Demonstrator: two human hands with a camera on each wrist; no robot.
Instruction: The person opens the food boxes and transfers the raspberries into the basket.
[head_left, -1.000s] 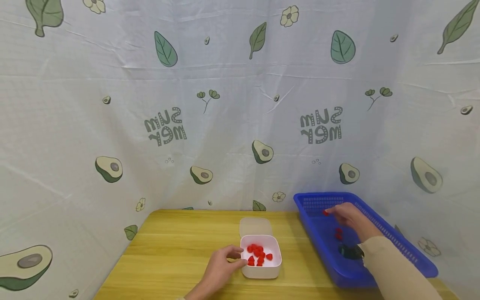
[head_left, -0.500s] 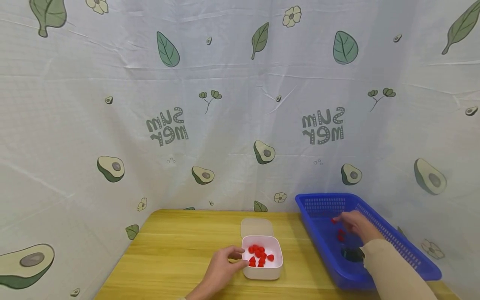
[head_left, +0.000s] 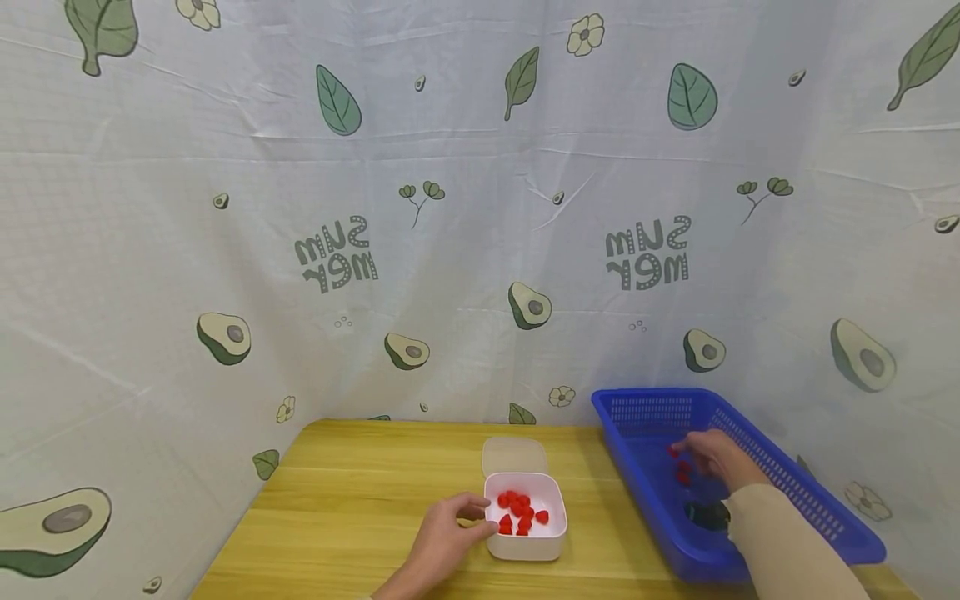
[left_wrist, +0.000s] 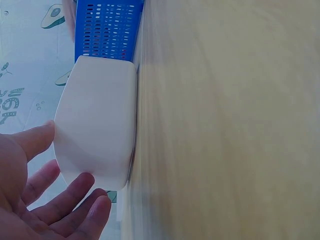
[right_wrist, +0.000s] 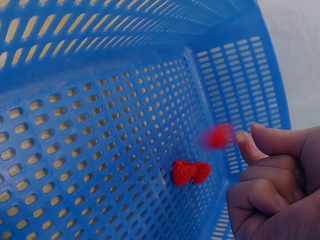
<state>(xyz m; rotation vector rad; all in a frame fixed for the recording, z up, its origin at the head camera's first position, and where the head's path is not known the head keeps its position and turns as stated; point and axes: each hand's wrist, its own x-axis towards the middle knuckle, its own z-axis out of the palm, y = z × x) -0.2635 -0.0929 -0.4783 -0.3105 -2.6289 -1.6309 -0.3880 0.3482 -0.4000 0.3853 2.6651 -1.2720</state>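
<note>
My left hand (head_left: pixel 442 533) rests at the left side of a pale square box (head_left: pixel 526 546), thumb and fingers spread and lightly bent. In the left wrist view its thumb tip meets the pale wall (left_wrist: pixel 97 115). Several red raspberries (head_left: pixel 517 504) lie inside the box. My right hand (head_left: pixel 716 458) hovers inside a blue basket (head_left: pixel 637 500), fingers curled. A raspberry (right_wrist: pixel 218 136), blurred in the right wrist view, is just off the fingertips; I cannot tell whether they still pinch it. Two more raspberries (right_wrist: pixel 190 171) lie together on the perforated floor.
A translucent lid-like piece (head_left: pixel 514 455) lies flat behind the box on the wooden table (head_left: pixel 360 500). A dark device (head_left: pixel 705 515) sits under the right wrist. Behind everything hangs a patterned curtain (head_left: pixel 465 233); the basket's high walls surround the right hand.
My right hand has drawn back toward me and slightly right inside the basket, the raspberry moving along at its fingertips. The left hand and the box have stayed in place.
</note>
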